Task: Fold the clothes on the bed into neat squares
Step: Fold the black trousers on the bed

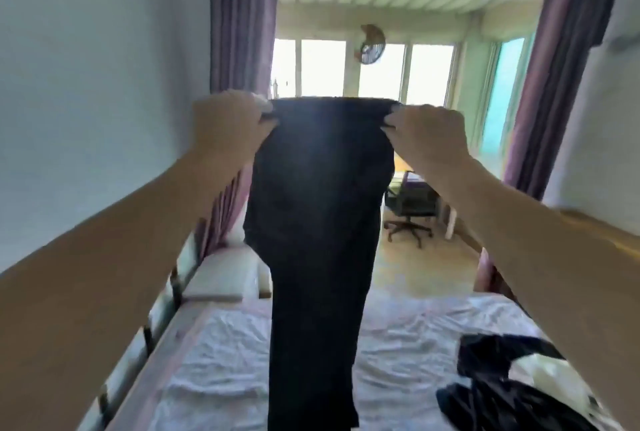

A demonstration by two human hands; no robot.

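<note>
Both hands are raised in front of the person and hold a pair of dark trousers (317, 209) up by the waistband. The left hand (227, 122) has its grip clamped on the left end of the waistband, fingers curled over the fabric and pinching it; the right hand (427, 139) has its grip clamped on the right end in the same manner. Between the two grips the waistband is stretched nearly level, and the rest of the trousers hangs straight down below the hands, the legs together and falling in front of the bed (214, 354), whose pale sheet is wrinkled. Whether the leg ends touch the sheet cannot be told, since they run out of the bottom of the view. A second heap of dark clothes (502, 392) lies crumpled on the bed at the lower right, under the right forearm and well apart from the held trousers. Beyond the bed stand an office chair (410, 209), purple curtains (242, 22) and bright windows (374, 70).
</note>
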